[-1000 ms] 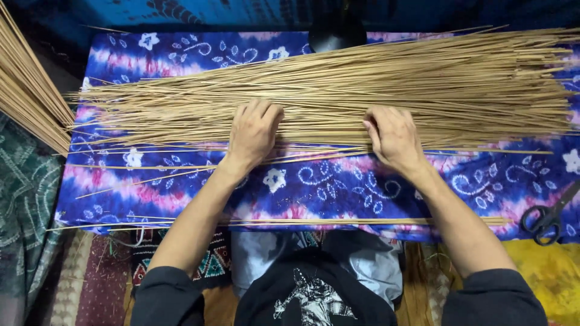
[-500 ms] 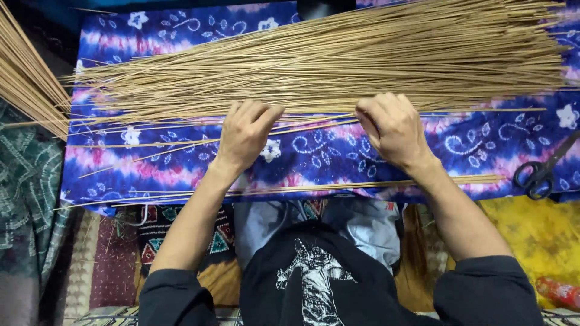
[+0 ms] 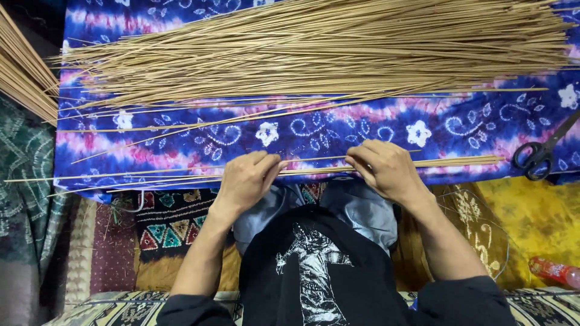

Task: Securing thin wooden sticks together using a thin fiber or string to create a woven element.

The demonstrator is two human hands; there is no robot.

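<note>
A large pile of thin tan sticks [image 3: 326, 51] lies across the far part of a blue and purple tie-dye cloth [image 3: 199, 136]. A small bunch of the same sticks [image 3: 459, 162] lies along the cloth's near edge. My left hand [image 3: 246, 180] rests on this near bunch with fingers curled over it. My right hand [image 3: 386, 169] presses on the same bunch a little to the right, fingers bent. A few loose sticks [image 3: 181, 124] lie between the pile and the near bunch.
Black scissors [image 3: 538, 154] lie at the right edge of the cloth. Another bundle of sticks [image 3: 21, 75] slants in at the upper left. Patterned mats [image 3: 163, 226] and a yellow cloth [image 3: 538, 211] lie below. A red bottle [image 3: 556, 271] rests at lower right.
Both hands have drawn back from the big pile to the cloth's near edge, bringing a few sticks to the small bunch there.
</note>
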